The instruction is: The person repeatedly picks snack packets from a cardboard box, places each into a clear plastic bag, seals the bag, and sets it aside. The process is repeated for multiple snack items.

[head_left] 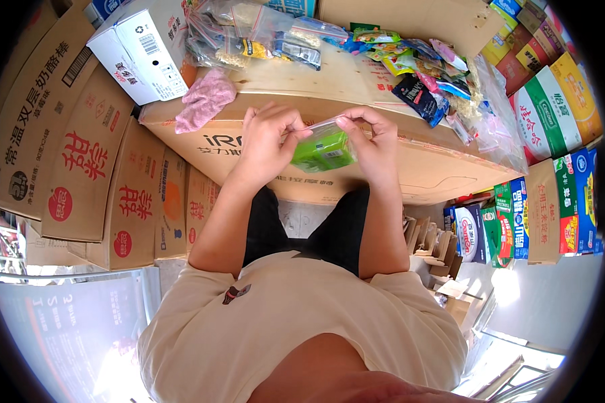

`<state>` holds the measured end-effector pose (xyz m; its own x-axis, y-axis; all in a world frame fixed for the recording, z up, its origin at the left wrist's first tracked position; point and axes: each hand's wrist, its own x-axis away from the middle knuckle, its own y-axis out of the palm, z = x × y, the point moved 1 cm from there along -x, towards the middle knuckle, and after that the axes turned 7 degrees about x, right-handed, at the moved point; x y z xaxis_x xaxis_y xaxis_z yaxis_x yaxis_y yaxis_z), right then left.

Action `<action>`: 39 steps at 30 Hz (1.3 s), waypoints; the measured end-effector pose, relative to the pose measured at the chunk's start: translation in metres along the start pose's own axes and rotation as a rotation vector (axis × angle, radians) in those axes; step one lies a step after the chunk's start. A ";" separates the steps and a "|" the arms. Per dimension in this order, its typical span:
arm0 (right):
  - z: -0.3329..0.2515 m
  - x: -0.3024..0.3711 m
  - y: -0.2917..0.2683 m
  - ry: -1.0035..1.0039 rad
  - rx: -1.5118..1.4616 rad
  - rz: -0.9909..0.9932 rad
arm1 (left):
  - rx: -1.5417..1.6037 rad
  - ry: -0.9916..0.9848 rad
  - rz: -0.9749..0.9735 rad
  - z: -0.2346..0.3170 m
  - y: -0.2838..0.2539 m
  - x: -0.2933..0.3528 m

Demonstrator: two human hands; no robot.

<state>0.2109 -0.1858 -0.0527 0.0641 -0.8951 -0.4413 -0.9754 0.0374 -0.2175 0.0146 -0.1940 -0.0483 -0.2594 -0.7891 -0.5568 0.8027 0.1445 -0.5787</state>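
Both my hands are raised over the near edge of a large cardboard box [282, 84], pinching the top edge of a clear plastic bag [324, 126]. Inside the bag is a bright green packet [323, 154] with a pale label patch, hanging slightly tilted. My left hand [270, 138] has its fingers closed at the bag's left corner. At the right corner, my right hand [373, 138] grips with thumb and forefinger. Whether the bag's mouth is sealed cannot be made out.
On the box top lie a pink cloth [207, 97], several clear bags of snacks [238, 33] at the back, and a heap of colourful packets [417, 60] to the right. A white carton [140, 57] stands back left. Stacked brown cartons [81, 151] line the left; coloured cartons [548, 111] the right.
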 end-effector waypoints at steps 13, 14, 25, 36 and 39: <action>-0.001 0.002 0.007 0.018 -0.018 -0.059 | -0.009 -0.054 -0.026 0.000 0.003 0.000; -0.001 0.002 0.007 0.019 -0.015 -0.058 | 0.006 -0.045 -0.019 0.000 0.003 0.001; -0.001 0.000 0.011 -0.053 0.084 -0.160 | 0.016 -0.084 -0.102 0.001 0.005 -0.001; 0.007 -0.002 -0.007 -0.002 0.024 -0.079 | 0.067 -0.103 -0.144 -0.016 -0.015 0.013; 0.009 -0.002 -0.005 -0.013 0.038 -0.033 | 0.144 -0.153 -0.114 -0.019 -0.013 0.017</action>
<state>0.2171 -0.1806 -0.0585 0.0990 -0.8901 -0.4448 -0.9639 0.0252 -0.2649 -0.0103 -0.1975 -0.0614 -0.2777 -0.8781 -0.3897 0.8440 -0.0293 -0.5355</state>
